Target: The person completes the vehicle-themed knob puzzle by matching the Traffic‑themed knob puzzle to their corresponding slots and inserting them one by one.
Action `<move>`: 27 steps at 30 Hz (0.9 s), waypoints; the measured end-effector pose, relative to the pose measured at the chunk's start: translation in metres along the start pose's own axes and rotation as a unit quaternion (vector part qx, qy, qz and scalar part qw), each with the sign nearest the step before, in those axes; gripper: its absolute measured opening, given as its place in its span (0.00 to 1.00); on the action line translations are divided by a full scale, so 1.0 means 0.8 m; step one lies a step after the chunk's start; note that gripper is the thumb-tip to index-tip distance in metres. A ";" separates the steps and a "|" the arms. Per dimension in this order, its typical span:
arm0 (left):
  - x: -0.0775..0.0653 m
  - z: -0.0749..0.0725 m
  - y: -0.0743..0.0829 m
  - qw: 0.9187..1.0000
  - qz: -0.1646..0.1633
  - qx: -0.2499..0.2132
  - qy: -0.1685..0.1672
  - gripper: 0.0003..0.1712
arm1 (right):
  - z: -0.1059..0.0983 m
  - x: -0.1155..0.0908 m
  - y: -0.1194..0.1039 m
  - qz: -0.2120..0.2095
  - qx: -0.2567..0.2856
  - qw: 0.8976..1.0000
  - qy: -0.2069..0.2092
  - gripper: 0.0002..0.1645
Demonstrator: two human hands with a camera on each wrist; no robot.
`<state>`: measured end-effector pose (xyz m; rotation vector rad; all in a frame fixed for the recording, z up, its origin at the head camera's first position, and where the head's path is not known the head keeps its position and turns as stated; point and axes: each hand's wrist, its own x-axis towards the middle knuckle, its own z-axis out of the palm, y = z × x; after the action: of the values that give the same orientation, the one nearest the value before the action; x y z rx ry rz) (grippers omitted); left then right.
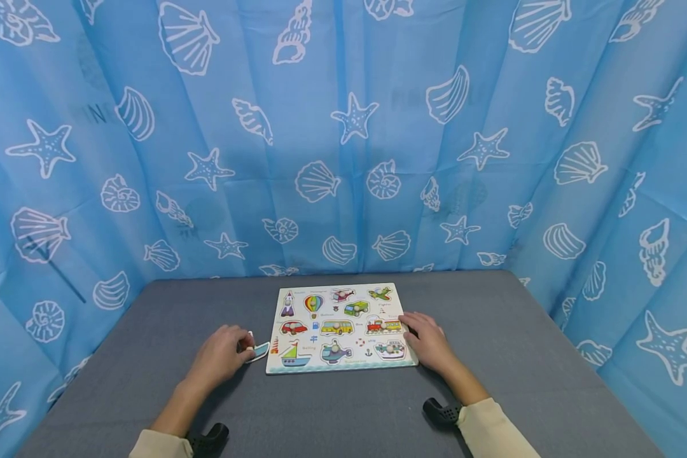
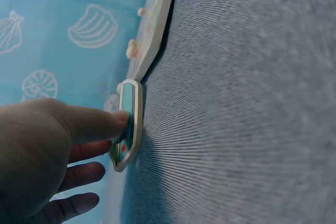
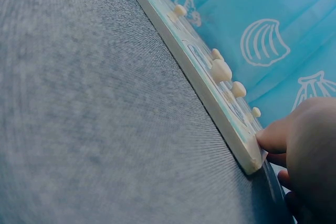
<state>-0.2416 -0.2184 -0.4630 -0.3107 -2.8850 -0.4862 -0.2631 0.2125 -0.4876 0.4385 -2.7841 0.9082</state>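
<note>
A wooden peg puzzle board lies on the table, with knobbed vehicle pieces seated in it. My left hand is just left of the board and pinches a sailboat puzzle piece between thumb and fingers. In the left wrist view the piece is tilted close over the cloth, its end near the board's corner; the thumb hides part of it. A sailboat picture without a knob shows at the board's lower left. My right hand holds the board's right edge, thumb at its near corner.
Grey cloth covers the table around the board. Behind and to both sides hangs a blue curtain with white shells and starfish. A black wrist strap shows under the left sleeve, another strap at the right.
</note>
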 end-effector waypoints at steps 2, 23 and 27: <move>0.000 0.000 0.000 1.000 -0.004 0.002 0.004 0.08 | 0.000 0.000 0.000 0.000 0.001 1.000 -0.001 0.24; 0.004 -0.010 0.006 0.999 -0.015 0.029 0.038 0.06 | -0.001 -0.001 -0.002 0.001 0.000 1.000 0.003 0.24; 0.005 -0.011 0.014 0.999 -0.013 0.028 0.039 0.06 | -0.001 -0.001 -0.003 0.001 0.000 1.000 0.002 0.24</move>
<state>-0.2415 -0.2100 -0.4504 -0.2394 -2.8249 -0.4122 -0.2616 0.2114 -0.4859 0.4328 -2.7813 0.9082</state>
